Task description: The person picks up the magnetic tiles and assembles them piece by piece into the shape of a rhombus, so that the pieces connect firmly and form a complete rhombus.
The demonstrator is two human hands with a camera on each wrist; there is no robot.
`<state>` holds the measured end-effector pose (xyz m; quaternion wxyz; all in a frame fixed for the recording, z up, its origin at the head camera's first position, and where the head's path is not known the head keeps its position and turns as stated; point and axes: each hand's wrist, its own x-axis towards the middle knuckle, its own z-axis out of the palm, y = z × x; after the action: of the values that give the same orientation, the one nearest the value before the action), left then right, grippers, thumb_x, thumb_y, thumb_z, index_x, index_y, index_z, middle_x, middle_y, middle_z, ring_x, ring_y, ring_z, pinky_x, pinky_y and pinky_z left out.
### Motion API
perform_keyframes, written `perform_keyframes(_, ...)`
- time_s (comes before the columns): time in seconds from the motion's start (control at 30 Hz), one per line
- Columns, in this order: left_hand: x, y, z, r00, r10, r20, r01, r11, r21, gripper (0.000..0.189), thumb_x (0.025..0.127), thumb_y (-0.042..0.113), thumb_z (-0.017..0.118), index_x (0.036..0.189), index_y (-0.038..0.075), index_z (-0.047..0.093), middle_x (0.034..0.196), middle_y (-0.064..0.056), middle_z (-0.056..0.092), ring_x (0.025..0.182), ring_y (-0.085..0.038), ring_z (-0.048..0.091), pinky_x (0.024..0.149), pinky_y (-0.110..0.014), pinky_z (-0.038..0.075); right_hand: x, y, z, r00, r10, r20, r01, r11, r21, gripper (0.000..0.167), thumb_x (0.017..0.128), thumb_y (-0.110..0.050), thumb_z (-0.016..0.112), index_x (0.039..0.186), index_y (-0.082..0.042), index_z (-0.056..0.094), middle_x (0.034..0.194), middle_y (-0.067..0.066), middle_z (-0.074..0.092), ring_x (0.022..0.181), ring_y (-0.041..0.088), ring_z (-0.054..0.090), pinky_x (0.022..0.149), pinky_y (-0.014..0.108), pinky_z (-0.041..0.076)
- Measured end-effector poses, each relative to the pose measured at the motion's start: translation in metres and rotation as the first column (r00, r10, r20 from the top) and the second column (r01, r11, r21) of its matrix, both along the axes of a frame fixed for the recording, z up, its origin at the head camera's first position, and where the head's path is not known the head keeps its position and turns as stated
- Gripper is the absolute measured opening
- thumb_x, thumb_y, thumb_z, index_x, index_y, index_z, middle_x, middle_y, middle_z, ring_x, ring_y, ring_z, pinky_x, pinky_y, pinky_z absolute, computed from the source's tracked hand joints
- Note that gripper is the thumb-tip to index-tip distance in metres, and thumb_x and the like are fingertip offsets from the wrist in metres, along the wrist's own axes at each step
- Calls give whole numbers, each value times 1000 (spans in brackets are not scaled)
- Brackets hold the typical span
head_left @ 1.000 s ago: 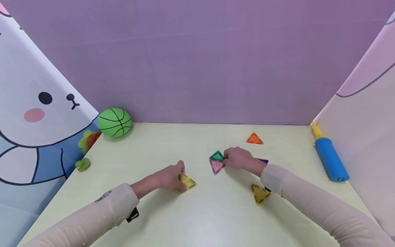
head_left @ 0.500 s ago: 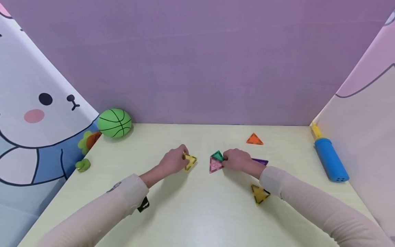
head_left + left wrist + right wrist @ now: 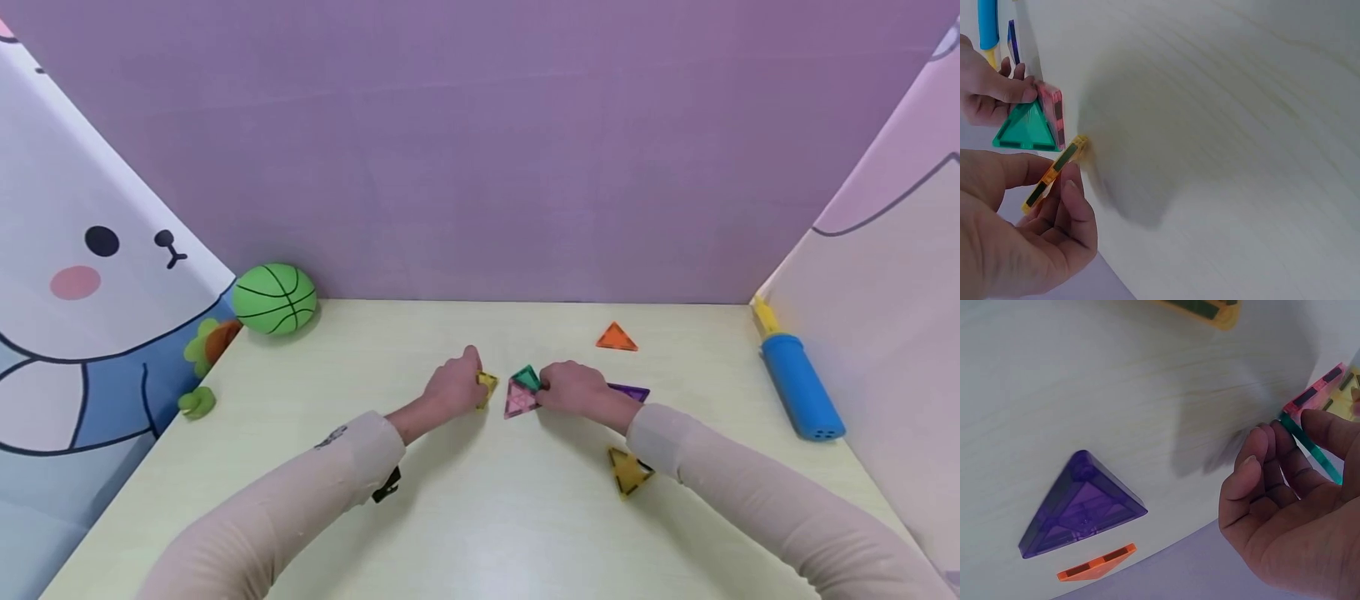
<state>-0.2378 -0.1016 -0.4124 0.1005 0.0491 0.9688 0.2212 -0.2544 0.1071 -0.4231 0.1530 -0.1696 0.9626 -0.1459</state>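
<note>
My left hand [image 3: 452, 388] pinches a yellow triangular magnetic tile [image 3: 1054, 174] between thumb and fingers, holding it tilted on edge just left of the joined tiles. A green triangular magnetic tile [image 3: 1027, 128] and a pink one [image 3: 1055, 111] meet along an edge, both standing at a slant. With thumb and fingertips, my right hand [image 3: 573, 387] grips the green tile where it meets the pink one. In the head view a narrow gap shows between the yellow tile and the pink tile; fingers hide part of each held tile.
Behind my right wrist lies a purple triangular tile [image 3: 1082, 512]. An orange one [image 3: 617, 337] is farther back, and another yellow one [image 3: 628, 472] lies by my right sleeve. A green ball [image 3: 274, 299] sits back left; a blue pump [image 3: 802, 387] lies along the right side.
My left hand has lifted the yellow tile and carried it forward and right, close to the joined tiles. My right hand stays nearly in place; the pink tile has tilted slightly.
</note>
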Motion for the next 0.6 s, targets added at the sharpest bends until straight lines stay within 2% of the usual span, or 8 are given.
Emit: perform_keyframes(0.6, -2, 18, -6, 1000, 7, -10, -7, 1000, 11, 24, 94, 19, 66, 108, 10, 48, 69, -3, 54, 53, -15, 46, 47, -27, 34, -2, 1, -4, 1000, -9, 16, 9, 1000, -14, 24, 96, -29, 62, 75, -17, 59, 61, -4, 50, 54, 12, 44, 51, 27, 31)
